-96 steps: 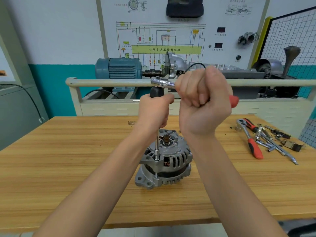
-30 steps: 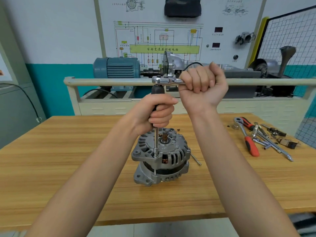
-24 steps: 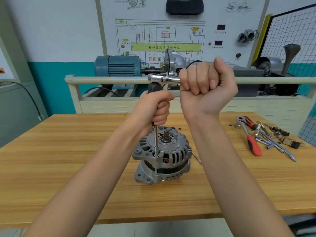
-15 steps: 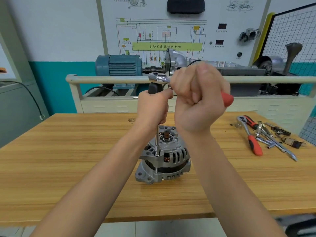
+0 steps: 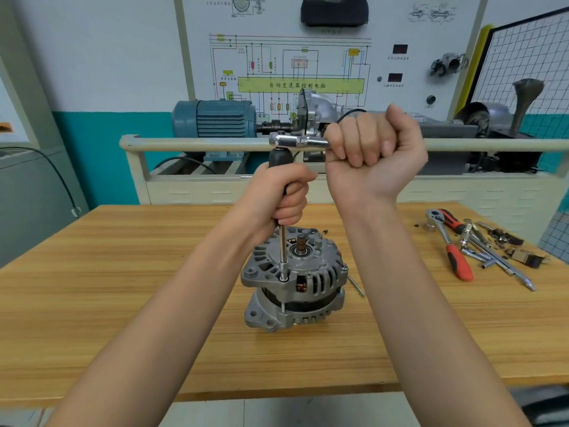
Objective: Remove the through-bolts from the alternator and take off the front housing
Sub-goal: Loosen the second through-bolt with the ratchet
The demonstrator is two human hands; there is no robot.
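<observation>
Dead centre of the frame: alternator point(image 5: 294, 280) standing upright on the wooden surface point(image 5: 123, 272), shaft end up, front housing point(image 5: 308, 266) on top and still seated on the body. Long extension bar point(image 5: 282, 254) dropping straight down onto a through-bolt point(image 5: 283, 278) at the housing's near-left rim. Left hand point(image 5: 278, 198), grip wrapped tight round the black handle point(image 5: 278, 157) of that bar, likely there to keep the socket square on the bolt head and stop it slipping off. Right hand point(image 5: 374, 154), just right of centre and higher, grip clenched in a full fist round the ratchet point(image 5: 297, 140), chrome head poking out to the left and sitting on top of the black handle. Wrist turned up, palm side facing the camera: looks like one end of a swing. Judging by this, loosening well under way on this bolt, housing removal not yet started. Slim loose rod point(image 5: 355, 285) lying on the surface just right of the alternator, possibly a bolt already out, hard to say. Far right of the frame: spare red-handled ratchet point(image 5: 449, 245) and a scatter of small tools point(image 5: 492, 251), parked well apart from the work.
</observation>
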